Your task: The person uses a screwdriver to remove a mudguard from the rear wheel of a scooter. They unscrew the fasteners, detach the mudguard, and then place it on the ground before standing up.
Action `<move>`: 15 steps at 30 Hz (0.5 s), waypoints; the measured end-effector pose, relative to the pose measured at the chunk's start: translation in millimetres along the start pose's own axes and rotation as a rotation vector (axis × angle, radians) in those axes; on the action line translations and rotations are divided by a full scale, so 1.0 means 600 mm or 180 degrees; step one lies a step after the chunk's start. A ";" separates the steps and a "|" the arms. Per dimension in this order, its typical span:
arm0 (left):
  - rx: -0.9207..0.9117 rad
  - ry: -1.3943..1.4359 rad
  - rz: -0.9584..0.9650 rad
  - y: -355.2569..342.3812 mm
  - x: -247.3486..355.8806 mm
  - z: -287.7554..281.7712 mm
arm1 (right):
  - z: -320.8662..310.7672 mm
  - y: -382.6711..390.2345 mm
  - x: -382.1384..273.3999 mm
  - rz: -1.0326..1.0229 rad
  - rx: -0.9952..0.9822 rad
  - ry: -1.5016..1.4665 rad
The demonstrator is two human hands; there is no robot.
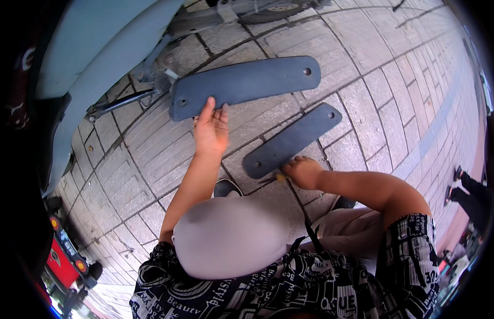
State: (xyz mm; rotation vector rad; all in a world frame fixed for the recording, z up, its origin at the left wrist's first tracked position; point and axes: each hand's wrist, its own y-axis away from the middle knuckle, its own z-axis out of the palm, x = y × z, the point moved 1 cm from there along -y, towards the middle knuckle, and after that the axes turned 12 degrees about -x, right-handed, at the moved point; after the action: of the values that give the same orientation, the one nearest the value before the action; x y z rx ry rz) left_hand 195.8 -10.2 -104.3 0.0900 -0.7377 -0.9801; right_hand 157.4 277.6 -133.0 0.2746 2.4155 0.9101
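A long dark grey panel [247, 82], with rounded corners and a hole near each end, is raised over the paving. My left hand [211, 130] grips its near edge, the thumb on the upper face and part of the fingers hidden beneath. To the right and lower down is a similar dark grey panel [292, 139], which looks smaller and slants up to the right. My right hand [305, 173] is closed at that panel's near edge, its fingertips partly hidden. Beside those fingers a small tool with a yellow part [280, 177] lies low, its kind unclear.
A pale vehicle body [109, 58] stands at the left, with a dark metal stand [122, 103] and a wheel [273, 11] by it. Paving stones [385, 101] cover the ground. A red toy-like vehicle [64, 263] is at lower left. Another person's legs [470, 196] show at right.
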 end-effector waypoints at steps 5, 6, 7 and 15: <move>0.0782 0.1647 -0.1004 0.001 0.027 0.019 | 0.004 0.005 0.001 0.0083 -0.0152 -0.0084; 0.0798 0.1662 -0.1034 -0.001 0.023 0.021 | 0.010 0.008 0.000 0.0119 -0.0209 -0.0077; 0.0815 0.1671 -0.1046 -0.001 0.023 0.025 | 0.013 0.010 -0.001 0.0136 -0.0263 -0.0066; -0.0087 0.0489 -0.0399 0.004 -0.016 -0.036 | 0.035 0.007 -0.024 -0.0090 -0.0333 0.0240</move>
State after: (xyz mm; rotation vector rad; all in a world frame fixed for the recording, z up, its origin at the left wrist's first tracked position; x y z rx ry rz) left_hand 207.6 -6.5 -124.9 0.1874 -0.5827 -1.0897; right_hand 180.8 286.8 -137.6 0.1698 2.4239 1.0474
